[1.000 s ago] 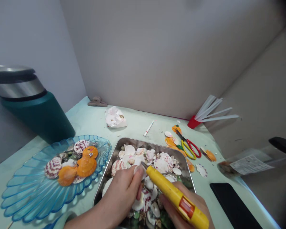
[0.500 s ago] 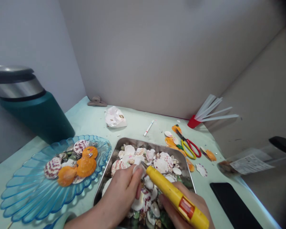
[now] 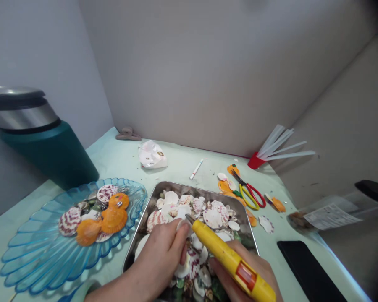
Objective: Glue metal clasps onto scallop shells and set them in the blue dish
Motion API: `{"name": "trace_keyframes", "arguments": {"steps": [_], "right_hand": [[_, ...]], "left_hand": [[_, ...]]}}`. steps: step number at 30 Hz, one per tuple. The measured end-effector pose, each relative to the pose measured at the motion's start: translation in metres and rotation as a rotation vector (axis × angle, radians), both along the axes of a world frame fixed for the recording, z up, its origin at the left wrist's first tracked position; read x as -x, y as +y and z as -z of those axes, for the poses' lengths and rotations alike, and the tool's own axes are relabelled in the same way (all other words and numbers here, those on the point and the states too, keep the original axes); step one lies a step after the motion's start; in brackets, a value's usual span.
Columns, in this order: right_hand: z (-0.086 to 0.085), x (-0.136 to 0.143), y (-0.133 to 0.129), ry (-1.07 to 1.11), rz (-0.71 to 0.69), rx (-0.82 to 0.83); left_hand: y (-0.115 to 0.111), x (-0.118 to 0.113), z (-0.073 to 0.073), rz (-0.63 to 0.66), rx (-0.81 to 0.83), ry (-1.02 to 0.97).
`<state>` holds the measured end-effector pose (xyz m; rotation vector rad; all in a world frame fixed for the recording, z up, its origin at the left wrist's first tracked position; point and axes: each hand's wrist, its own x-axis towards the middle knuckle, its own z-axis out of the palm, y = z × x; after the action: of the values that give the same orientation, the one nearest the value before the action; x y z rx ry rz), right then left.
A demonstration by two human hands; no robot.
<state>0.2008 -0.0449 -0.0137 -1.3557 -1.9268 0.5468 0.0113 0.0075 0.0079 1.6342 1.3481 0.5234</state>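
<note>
My left hand is closed on a small white shell, pinched between thumb and fingers above the metal tray. In my right hand is a yellow glue gun with a red-orange window, its metal nozzle pointing up and left. The nozzle tip sits close to the white shell; whether they touch is hard to tell. Under both hands, the tray holds many white and purple-striped shells.
A blue scalloped plate with shells is at left, beside a green bottle. Scissors, orange shells, a red cup of glue sticks and a black phone-like slab are at right. A crumpled wrapper and marker lie behind.
The glue gun's nozzle has shifted very slightly left, and the fingers of my left hand have tilted a little. Both grips are unchanged.
</note>
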Motion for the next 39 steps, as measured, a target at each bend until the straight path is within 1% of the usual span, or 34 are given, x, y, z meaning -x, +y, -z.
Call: {"name": "trace_keyframes", "arguments": {"steps": [6, 11, 16, 19, 24, 31, 35, 39], "right_hand": [[0.0015, 0.0032, -0.0004, 0.042, 0.095, 0.008], [0.001, 0.0033, 0.0005, 0.045, 0.069, -0.003], [0.0028, 0.0049, -0.0018, 0.081, 0.162, 0.021], [0.0038, 0.0063, -0.0022, 0.079, 0.16, 0.033], [0.0027, 0.0062, -0.0006, 0.073, 0.133, -0.021], [-0.0016, 0.0016, 0.0015, -0.035, 0.022, -0.032], [-0.0048, 0.0031, 0.0013, -0.026, 0.048, -0.05], [-0.0047, 0.0056, 0.0005, 0.004, 0.078, -0.024]], "left_hand": [[0.0011, 0.0, -0.0014, -0.063, 0.023, -0.026], [0.0011, 0.0004, -0.0018, -0.113, 0.014, -0.026], [0.0015, 0.0005, -0.0025, -0.121, 0.013, -0.029], [0.0016, 0.0002, -0.0023, -0.112, 0.03, -0.023], [0.0015, -0.0002, -0.0007, -0.073, 0.029, -0.021], [0.0, -0.0001, 0.0011, -0.033, 0.014, -0.017], [-0.0006, 0.0002, 0.0013, -0.027, -0.012, 0.0], [-0.0006, 0.0007, -0.0006, -0.06, -0.02, 0.002]]}}
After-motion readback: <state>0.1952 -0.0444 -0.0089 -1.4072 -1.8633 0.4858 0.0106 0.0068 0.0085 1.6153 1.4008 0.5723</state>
